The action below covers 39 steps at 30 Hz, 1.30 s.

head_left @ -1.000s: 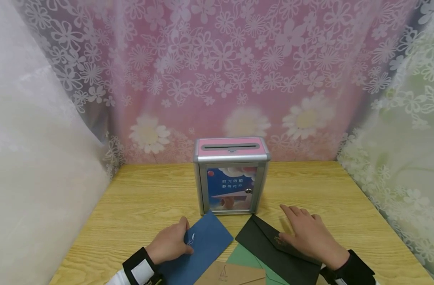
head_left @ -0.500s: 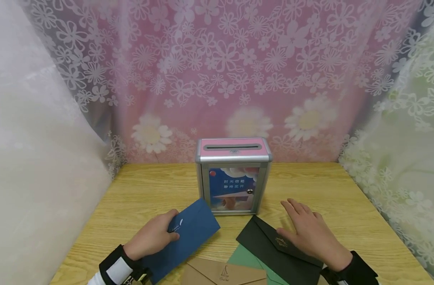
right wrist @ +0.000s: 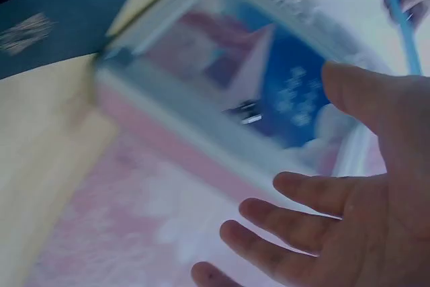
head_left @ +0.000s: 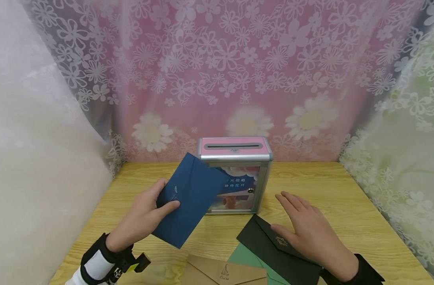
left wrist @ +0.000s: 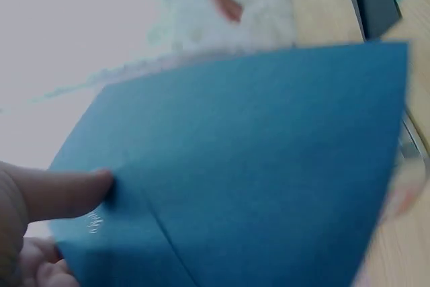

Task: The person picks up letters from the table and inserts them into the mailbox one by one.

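My left hand [head_left: 142, 211] pinches a blue envelope [head_left: 192, 194] at its left edge, thumb on the front face and fingers behind. The envelope is raised and tilted, and in the head view it overlaps the left part of a pink and silver letter box [head_left: 234, 158]. A slot [head_left: 233, 146] runs along the box's top. In the left wrist view the thumb [left wrist: 74, 193] lies flat on the blue paper beside small silver print. My right hand [head_left: 309, 233] holds nothing; its fingers are spread above a black envelope [head_left: 273, 245] with a gold emblem.
A brown envelope [head_left: 220, 273] with a sailboat print lies at the front of the wooden table [head_left: 149, 178]. A green envelope [head_left: 254, 259] shows partly from under the black one. A pink floral curtain [head_left: 220, 79] hangs behind the box, with pale drapes at both sides.
My left hand has lifted the blue envelope off the table, up and leftward, turning it more upright before the box. More of the brown envelope shows. My right hand has risen slightly.
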{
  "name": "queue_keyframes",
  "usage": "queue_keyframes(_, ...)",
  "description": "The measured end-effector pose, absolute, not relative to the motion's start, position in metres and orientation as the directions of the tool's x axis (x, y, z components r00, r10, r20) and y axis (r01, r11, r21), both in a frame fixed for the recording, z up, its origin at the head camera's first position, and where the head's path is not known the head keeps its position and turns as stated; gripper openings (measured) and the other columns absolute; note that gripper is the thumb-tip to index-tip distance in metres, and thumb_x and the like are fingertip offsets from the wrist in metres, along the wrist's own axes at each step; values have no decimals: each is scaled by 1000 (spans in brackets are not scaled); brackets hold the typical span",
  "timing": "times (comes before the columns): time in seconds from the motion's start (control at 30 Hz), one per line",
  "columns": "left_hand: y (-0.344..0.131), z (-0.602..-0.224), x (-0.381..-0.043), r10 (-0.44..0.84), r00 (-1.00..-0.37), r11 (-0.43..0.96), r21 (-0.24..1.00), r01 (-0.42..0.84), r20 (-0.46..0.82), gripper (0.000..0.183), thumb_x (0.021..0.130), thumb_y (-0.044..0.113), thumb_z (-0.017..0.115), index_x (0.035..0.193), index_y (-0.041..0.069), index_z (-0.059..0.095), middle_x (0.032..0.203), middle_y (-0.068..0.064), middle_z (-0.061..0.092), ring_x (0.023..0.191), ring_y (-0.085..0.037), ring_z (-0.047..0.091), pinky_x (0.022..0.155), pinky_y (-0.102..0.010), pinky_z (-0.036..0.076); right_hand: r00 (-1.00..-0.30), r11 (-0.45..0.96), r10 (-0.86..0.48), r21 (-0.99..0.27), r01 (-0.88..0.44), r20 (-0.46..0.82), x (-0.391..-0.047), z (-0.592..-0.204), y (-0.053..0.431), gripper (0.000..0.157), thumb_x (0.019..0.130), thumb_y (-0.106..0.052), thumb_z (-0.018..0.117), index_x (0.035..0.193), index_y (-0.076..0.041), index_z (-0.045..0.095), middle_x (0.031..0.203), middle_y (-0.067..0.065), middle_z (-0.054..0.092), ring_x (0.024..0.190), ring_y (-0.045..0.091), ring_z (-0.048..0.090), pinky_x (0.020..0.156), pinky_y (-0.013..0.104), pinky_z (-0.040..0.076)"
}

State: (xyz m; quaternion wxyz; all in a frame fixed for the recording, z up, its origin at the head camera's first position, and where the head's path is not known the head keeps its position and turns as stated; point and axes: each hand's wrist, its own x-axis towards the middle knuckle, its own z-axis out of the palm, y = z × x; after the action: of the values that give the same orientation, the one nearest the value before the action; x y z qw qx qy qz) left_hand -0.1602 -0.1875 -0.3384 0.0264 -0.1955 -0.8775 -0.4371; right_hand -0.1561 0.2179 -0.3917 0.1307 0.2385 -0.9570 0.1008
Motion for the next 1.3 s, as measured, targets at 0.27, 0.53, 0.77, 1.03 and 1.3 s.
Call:
queue_keyframes(0.27,-147,-325,-166,368,-850,367,781,505,377,32,97,18,56,126,11,45,113,-7,56,95,-11,60,75,-40,56,-772,804,-489,-133,-579,407,-147,-354,180,76,88,-60,53,146,-14,37,146,9,38,128,25,34,96,54,38)
queue_keyframes(0.53,-113,-325,-179,409,-780,182,795,579,474,33,100,11,49,130,5,40,121,-13,53,103,-17,57,79,-45,55,-734,747,-521,-184,-639,435,-156,-337,156,76,90,-61,49,149,-16,30,147,7,36,130,22,32,99,50,38)
queue_keyframes(0.77,-93,-322,-193,391,-727,90,763,640,564,28,101,7,44,128,6,37,114,-11,52,105,-17,56,80,-43,55,-730,670,-492,-329,-666,475,-168,-322,147,69,96,-45,52,152,-24,17,145,3,39,126,15,37,97,41,42)
queue_keyframes(1.03,-81,-302,-204,352,-714,15,759,650,605,42,101,0,40,140,4,26,135,-14,43,117,-18,48,90,-48,48,-689,580,-417,-411,-704,593,-184,-301,142,27,99,-17,53,125,-12,47,95,-3,59,70,5,48,58,30,41)
queue_keyframes(1.3,-73,-254,-203,266,-628,61,637,768,732,30,96,-12,41,125,-13,35,120,-29,50,104,-29,58,82,-52,52,-578,465,-379,-391,-794,723,-208,-272,141,23,98,-6,51,121,-4,52,90,4,60,71,7,48,59,32,39)
